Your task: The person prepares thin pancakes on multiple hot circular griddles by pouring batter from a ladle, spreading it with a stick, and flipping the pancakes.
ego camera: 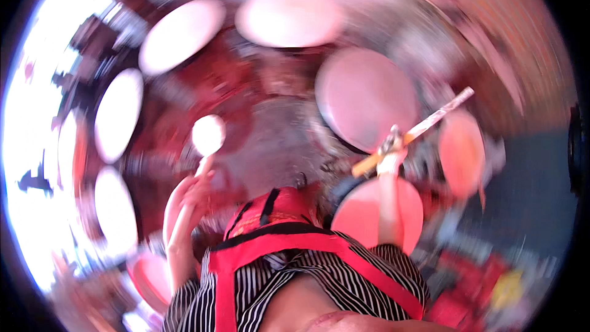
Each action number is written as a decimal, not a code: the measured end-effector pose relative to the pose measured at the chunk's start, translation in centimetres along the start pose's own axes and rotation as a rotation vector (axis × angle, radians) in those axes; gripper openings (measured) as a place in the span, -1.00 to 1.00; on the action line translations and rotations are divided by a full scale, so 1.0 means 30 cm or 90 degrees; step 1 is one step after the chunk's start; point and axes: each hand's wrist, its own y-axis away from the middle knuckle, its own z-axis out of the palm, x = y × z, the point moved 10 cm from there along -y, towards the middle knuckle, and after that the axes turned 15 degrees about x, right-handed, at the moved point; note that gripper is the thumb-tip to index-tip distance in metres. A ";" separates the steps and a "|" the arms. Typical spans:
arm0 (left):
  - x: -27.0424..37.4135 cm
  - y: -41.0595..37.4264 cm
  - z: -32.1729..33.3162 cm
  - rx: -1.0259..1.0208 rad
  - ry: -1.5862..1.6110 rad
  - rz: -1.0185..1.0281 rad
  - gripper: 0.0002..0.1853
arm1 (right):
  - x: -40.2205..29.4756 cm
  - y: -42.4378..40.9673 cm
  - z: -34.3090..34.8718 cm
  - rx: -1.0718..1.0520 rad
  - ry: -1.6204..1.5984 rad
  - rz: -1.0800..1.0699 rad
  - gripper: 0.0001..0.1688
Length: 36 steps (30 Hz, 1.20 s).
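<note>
My left hand is raised at the left of my body. It grips the narrow lower part of a tool with a white rounded end; blur and glare hide its exact kind. My right hand, farther to the right, is shut around a long stick-like tool. One end of this tool is tan, the other pale and silvery, and it slants up to the right. Below my right forearm lies a round red top. A larger round pinkish top is just beyond that hand.
Several round pale tops curve around the front and left, among them a far one and a left one. An orange-red round top is at the right. Grey floor shows between them. Strong blur covers the surroundings.
</note>
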 end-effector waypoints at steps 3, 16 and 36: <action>0.081 -0.034 -0.015 -0.113 0.180 0.000 -0.68 | 0.471 0.298 0.541 -0.310 0.182 0.242 -0.63; 0.858 0.371 -1.274 1.246 -0.526 1.031 -0.75 | 1.310 1.481 0.732 -1.586 0.535 -0.336 -0.51; 1.072 0.235 -0.962 -0.322 0.781 0.741 -0.88 | 1.598 1.862 0.538 -1.765 0.677 -0.865 -0.20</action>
